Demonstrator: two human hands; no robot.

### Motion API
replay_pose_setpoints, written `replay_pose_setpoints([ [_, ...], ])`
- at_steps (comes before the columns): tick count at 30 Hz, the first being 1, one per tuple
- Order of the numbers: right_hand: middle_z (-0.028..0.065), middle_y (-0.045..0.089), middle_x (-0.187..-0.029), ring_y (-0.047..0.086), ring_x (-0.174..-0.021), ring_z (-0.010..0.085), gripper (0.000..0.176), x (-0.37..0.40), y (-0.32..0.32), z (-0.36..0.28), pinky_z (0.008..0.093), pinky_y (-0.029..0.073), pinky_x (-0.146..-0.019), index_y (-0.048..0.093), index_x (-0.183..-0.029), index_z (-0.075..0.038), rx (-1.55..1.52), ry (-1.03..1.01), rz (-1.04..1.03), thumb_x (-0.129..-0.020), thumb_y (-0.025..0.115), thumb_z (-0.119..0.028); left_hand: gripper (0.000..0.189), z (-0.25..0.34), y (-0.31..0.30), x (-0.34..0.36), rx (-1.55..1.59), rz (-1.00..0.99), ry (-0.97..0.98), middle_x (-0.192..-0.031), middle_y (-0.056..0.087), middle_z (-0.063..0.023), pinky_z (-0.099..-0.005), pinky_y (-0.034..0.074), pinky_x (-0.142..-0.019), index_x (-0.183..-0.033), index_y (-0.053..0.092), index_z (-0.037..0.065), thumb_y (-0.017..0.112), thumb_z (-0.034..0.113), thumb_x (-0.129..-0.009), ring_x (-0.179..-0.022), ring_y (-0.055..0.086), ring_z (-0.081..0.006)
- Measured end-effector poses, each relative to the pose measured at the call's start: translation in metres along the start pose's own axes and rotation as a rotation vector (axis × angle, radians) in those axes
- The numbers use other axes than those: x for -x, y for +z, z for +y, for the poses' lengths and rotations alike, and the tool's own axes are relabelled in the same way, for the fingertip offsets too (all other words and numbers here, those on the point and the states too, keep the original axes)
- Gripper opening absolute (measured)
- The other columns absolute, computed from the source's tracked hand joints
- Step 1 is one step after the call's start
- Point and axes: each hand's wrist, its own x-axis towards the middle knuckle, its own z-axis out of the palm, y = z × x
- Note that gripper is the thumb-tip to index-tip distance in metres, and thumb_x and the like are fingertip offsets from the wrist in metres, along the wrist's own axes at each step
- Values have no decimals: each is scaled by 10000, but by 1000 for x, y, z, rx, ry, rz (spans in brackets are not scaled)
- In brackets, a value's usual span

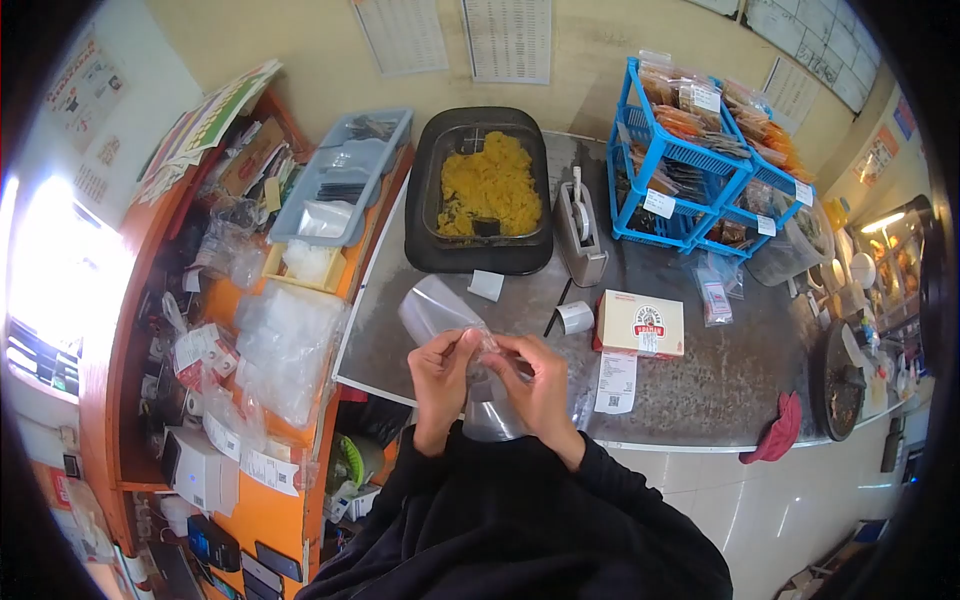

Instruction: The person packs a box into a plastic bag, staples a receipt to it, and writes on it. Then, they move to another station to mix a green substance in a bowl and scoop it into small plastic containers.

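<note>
A clear plastic bag (437,310) is pinched at its middle between the fingertips of both my hands, above the near edge of the metal table. My left hand (440,385) is closed on it from the left, thumb uppermost. From the right my right hand (538,385) grips it close beside the left fingertips. One part of the bag stretches up and to the left, and another hangs below between my wrists. Beyond my hands, mashed yellow food (490,180) lies in a black pan (425,225). The bag's opening cannot be made out.
A tape dispenser (583,235) stands right of the pan. A printed food box (641,324) and receipt (615,383) lie nearer. Blue racks (625,215) hold packets at the back right. Leftward, an orange counter (270,535) carries plastic bags (285,345) and a blue tray (385,160).
</note>
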Motion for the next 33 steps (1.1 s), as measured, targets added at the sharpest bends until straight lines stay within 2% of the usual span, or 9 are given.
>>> replay_pose_setpoints([
  [7,86,678,-904,652,-823,142,183,-8,-15,-16,241,499,-742,715,-993,-9,184,-156,43,-827,751,-76,109,-5,0,-1,292,-14,-128,-925,660,-63,-252,532,-753,-935,629,-3,703,-7,-855,-829,652,-135],
  [14,51,684,-879,616,-816,77,90,-14,-14,18,248,488,-702,683,-870,10,-441,314,-237,-891,698,-76,182,-16,-17,-2,555,-107,-540,-798,600,3,-237,467,-620,-808,581,77,753,19,-802,-702,588,-114],
  [16,56,682,-870,614,-801,80,89,-15,-11,33,253,490,-684,667,-844,7,-334,224,-168,-898,683,-61,192,-32,-38,-14,378,-185,-215,-734,560,6,-247,445,-591,-768,564,76,748,46,-811,-658,557,-119],
  [19,58,674,-853,601,-785,70,93,-29,-34,30,252,488,-676,641,-835,6,419,-278,273,-916,645,-39,203,-8,-76,-19,-529,-57,120,-693,548,-18,-255,442,-591,-731,546,57,718,78,-837,-629,537,-130],
  [20,65,671,-845,606,-780,83,83,-29,-36,34,258,489,-679,637,-840,5,446,-303,285,-912,643,-35,210,3,-82,-19,-939,26,206,-689,552,-31,-257,447,-598,-723,541,48,704,87,-848,-625,534,-134],
  [23,91,665,-833,627,-771,137,44,-26,-32,44,279,492,-685,630,-871,3,367,-212,258,-898,642,-29,131,-5,-80,-20,-997,84,221,-752,596,-72,-247,471,-637,-812,574,19,672,87,-867,-667,575,-154],
  [26,139,671,-853,666,-804,286,128,-25,-17,43,329,507,-714,643,-974,0,105,174,20,-845,642,-1,91,-40,-72,-32,-577,-25,156,-825,624,-57,-241,476,-675,-918,596,23,657,83,-886,-728,591,-140],
  [29,131,678,-855,672,-819,300,228,-33,-18,51,337,516,-748,651,-1022,-9,350,-190,-228,-809,602,58,126,-82,-56,-34,154,-108,-348,-862,615,-30,-257,487,-706,-1009,589,37,638,102,-913,-770,584,-117],
  [33,179,667,-917,651,-853,366,291,-40,-19,-5,373,524,-792,656,-1022,-15,467,-398,147,-744,600,51,135,-86,-29,-33,111,48,-176,-941,598,-24,-253,490,-746,-1053,556,48,597,97,-934,-849,573,-102],
])
